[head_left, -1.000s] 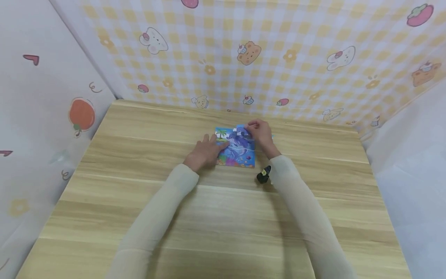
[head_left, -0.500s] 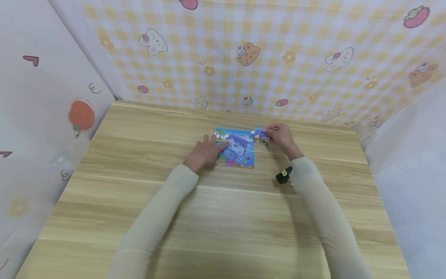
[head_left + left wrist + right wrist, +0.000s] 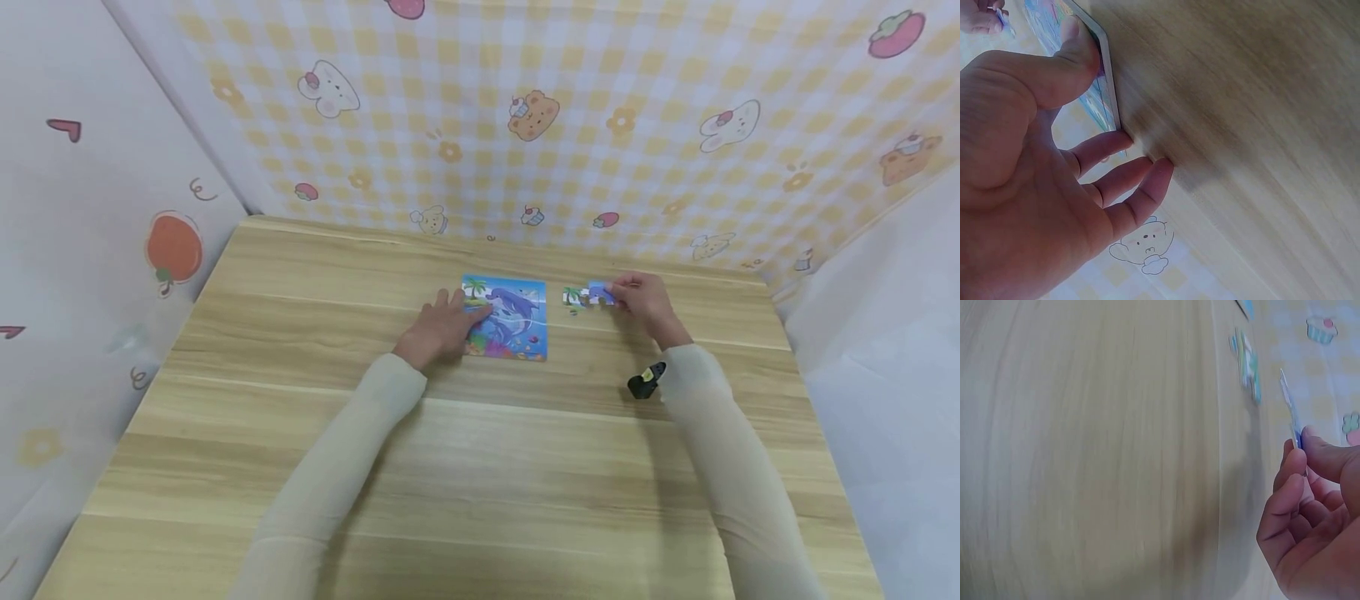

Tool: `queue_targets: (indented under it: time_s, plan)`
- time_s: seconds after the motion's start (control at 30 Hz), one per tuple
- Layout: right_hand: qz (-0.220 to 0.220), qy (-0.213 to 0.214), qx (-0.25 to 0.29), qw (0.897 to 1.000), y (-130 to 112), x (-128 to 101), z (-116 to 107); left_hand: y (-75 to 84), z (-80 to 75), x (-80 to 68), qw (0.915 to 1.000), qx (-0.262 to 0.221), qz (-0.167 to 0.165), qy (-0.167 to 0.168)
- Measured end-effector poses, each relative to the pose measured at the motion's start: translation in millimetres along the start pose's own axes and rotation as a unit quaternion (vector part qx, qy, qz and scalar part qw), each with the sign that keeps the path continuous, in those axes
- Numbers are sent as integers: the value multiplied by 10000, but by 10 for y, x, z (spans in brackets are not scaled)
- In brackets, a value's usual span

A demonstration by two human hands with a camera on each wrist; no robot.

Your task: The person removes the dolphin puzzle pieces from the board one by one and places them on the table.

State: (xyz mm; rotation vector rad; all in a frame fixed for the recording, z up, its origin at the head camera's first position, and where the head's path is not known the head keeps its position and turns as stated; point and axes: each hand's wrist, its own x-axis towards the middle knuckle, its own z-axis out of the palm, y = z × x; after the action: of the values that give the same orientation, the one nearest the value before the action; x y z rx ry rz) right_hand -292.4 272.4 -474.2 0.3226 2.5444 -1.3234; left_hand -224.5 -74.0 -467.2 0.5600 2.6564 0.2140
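A blue dolphin puzzle board lies flat on the wooden table. My left hand rests on its left edge, thumb pressed on the board and fingers straight against the wood. Off to the right of the board, my right hand pinches a small blue puzzle piece between thumb and forefinger, held a little above the table. A loose piece with a palm tree lies on the table just left of the held one.
Patterned fabric walls close the table in at the back and on both sides. A black wrist camera sits under my right forearm. Bare wood stretches between the board and the table's near edge.
My right hand took a piece from the board's upper right corner and carried it to the right, beyond the loose palm-tree piece. My left hand has stayed on the board.
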Motion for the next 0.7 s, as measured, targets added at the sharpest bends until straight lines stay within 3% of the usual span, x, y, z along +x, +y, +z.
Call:
queue_targets:
  time_s: [0.23, 0.7]
  plan:
    - [65, 7, -426, 9991, 92, -19, -92, -12, 16, 18, 10000, 47, -7, 10]
    - [0, 356, -1308, 9908, 74, -45, -18, -24, 26, 26, 10000, 19, 40, 41]
